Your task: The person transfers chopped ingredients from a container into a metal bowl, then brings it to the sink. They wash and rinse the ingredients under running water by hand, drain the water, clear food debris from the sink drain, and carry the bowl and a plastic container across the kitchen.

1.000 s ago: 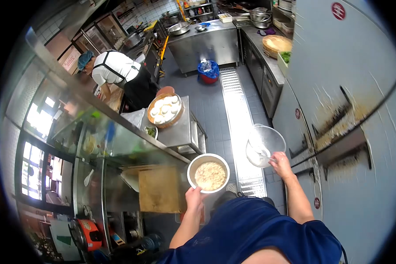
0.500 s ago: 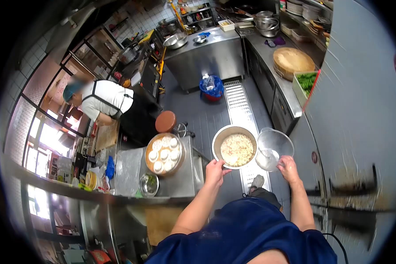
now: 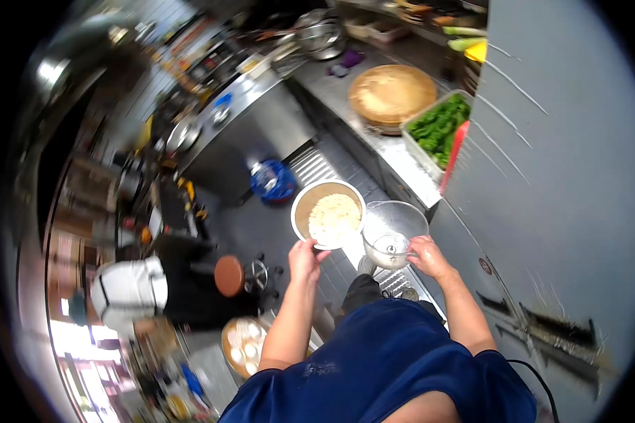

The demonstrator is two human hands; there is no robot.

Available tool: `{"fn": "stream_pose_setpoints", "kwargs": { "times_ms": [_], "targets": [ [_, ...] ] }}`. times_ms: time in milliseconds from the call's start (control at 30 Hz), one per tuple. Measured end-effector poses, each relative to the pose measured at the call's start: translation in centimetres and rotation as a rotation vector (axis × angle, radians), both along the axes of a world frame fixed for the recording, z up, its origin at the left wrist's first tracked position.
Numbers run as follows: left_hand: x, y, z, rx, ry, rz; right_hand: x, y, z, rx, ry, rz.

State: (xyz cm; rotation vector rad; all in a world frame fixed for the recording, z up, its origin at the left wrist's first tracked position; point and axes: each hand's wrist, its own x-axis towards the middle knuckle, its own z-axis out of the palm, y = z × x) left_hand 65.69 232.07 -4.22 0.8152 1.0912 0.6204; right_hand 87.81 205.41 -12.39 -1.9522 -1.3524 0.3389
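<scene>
My left hand [image 3: 305,263] grips the near rim of a round metal bowl [image 3: 305,206], thumb and fingers closed on it. Pale chopped bits of food [image 3: 334,218] lie in that bowl; their kind is too blurred to name. In my right hand [image 3: 430,256] is the rim of a clear bowl [image 3: 410,220], with only a little something at its bottom that I cannot make out. The two bowls are held side by side at waist height above the floor, their rims touching or nearly so.
A counter ahead carries a round wooden chopping block [image 3: 391,95] and a tub of green leaves [image 3: 441,130]. A grey fridge door [image 3: 543,176] stands close on my right. To the left are a stool [image 3: 229,275], a blue-lined bin [image 3: 272,180], a tray of white buns [image 3: 233,342] and a bent-over person [image 3: 130,289].
My view has swung to the right, toward the chopping block counter, and my feet have shifted. Both bowls have come along in the same hands. The buns and the other person now sit lower left.
</scene>
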Motion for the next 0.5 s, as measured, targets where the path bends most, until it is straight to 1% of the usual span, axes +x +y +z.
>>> {"fn": "stream_pose_setpoints", "kwargs": {
  "times_ms": [33, 67, 133, 200, 267, 300, 333, 433, 467, 500],
  "targets": [
    [3.0, 1.9, 0.9, 0.042, -0.004, -0.014, 0.4, 0.2, 0.0, -0.022, 0.015, -0.043],
    [5.3, 5.3, -1.0, 0.064, -0.006, -0.109, 0.5, 0.2, -0.2, -0.041, 0.012, -0.092],
    [11.3, 8.5, 1.4, 0.141, 0.027, -0.184, 0.6, 0.2, -0.3, -0.084, 0.0, -0.194],
    [16.8, 12.4, 2.3, 0.262, -0.016, -0.404, 0.5, 0.5, -0.8, -0.177, 0.005, -0.305],
    [23.4, 17.5, -1.4, 0.113, -0.128, -0.376, -1.2, 0.7, -1.4, -0.25, 0.018, -0.425],
    [27.2, 19.7, -3.0, 0.017, -0.257, -0.356, -2.2, 0.7, -1.8, -0.275, 0.014, -0.492],
    [31.9, 23.4, -6.5, 0.025, -0.139, -0.386, -3.6, 0.5, -2.0, -0.303, 0.014, -0.566],
    [41.0, 23.8, -6.0, -0.007, -0.184, -0.459, -6.7, 0.2, -3.2, -0.365, 0.164, -0.709],
    [44.5, 25.6, -8.4, -0.032, -0.189, -0.564, -7.9, 0.0, -3.5, -0.37, 0.222, -0.777],
    [47.4, 27.8, -10.7, -0.113, -0.154, -0.686, -9.4, -0.2, -3.2, -0.377, 0.191, -0.825]
  ]
}}
